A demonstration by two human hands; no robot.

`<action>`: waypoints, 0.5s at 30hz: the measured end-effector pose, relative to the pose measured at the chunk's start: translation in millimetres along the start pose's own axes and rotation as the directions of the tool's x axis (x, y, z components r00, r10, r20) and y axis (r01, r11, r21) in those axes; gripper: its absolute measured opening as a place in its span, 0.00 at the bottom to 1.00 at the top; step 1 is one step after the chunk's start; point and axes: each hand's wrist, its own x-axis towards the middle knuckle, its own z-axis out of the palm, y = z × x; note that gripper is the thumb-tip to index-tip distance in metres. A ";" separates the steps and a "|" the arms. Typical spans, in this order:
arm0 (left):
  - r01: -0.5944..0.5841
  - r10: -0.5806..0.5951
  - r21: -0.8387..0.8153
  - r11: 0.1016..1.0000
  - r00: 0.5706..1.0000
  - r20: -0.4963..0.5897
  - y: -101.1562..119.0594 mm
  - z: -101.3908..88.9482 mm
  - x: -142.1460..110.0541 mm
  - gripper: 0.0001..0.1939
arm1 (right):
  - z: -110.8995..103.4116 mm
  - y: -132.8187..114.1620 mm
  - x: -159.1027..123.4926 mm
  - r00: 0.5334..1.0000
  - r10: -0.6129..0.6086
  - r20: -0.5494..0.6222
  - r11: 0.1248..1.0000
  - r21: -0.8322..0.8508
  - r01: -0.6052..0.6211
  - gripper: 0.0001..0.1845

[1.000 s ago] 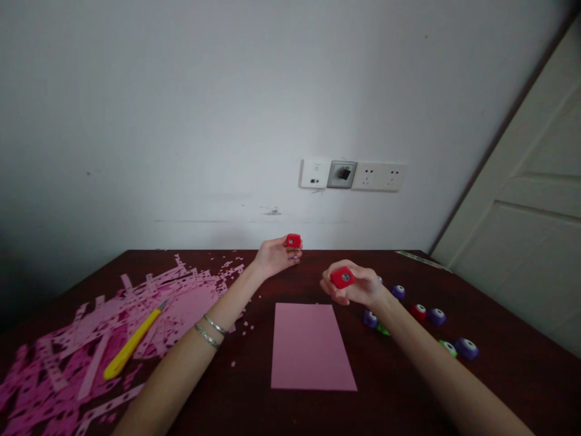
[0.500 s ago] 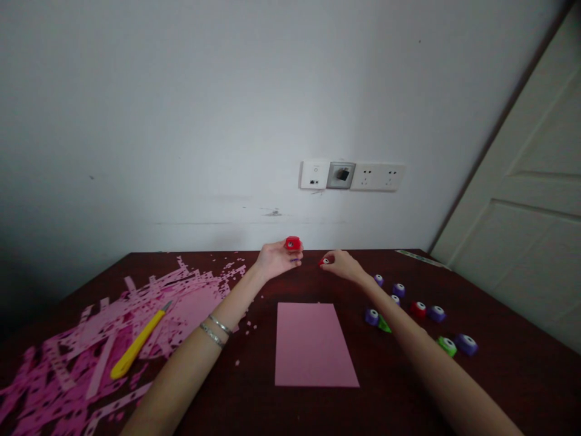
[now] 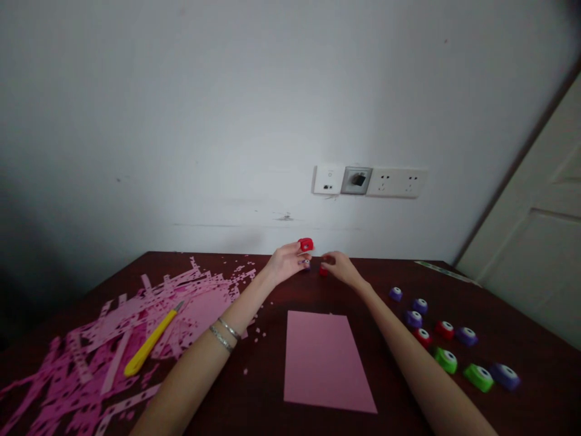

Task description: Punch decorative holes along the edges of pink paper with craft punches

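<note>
My left hand [image 3: 288,263] is raised near the back of the table, its fingers closed on a small red craft paper punch [image 3: 307,244]. Just below those fingers is a purple punch [image 3: 307,264] with a white button; I cannot tell whether they touch it. To the right, my right hand [image 3: 339,267] has its thumb and fingers at another red punch [image 3: 323,270], low over the table, partly covered by the fingertips. A pink sheet of paper [image 3: 327,363] lies flat in front of both hands.
Pink paper scraps [image 3: 104,345] with punched holes cover the left of the table [image 3: 263,399], a yellow craft knife [image 3: 152,342] on top. Several purple, red and green punches [image 3: 447,360] stand at right. Behind is a wall with sockets [image 3: 394,183].
The view has shifted left. My right hand's red punch is lower and turned, its white button no longer showing. My left hand still holds its red punch; the purple punch below shows more.
</note>
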 end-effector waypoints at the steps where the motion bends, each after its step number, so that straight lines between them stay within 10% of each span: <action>1: -0.023 0.023 -0.008 1.000 0.999 -0.039 -1.1 -1.0 1.3 0.06 | -4.5 -7.8 0.3 0.997 -0.017 -0.078 0.999 0.046 0.020 0.13; 6: -0.099 0.097 -0.002 0.995 0.984 -0.151 -5.1 -7.4 4.6 0.07 | -30.6 -62.7 -4.9 0.980 -0.038 -0.196 0.908 0.403 0.116 0.14; 15: -0.111 0.113 0.052 0.992 0.993 -0.035 -7.9 -7.8 4.4 0.13 | -34.6 -96.1 -16.5 0.951 -0.202 -0.235 0.932 0.253 0.261 0.08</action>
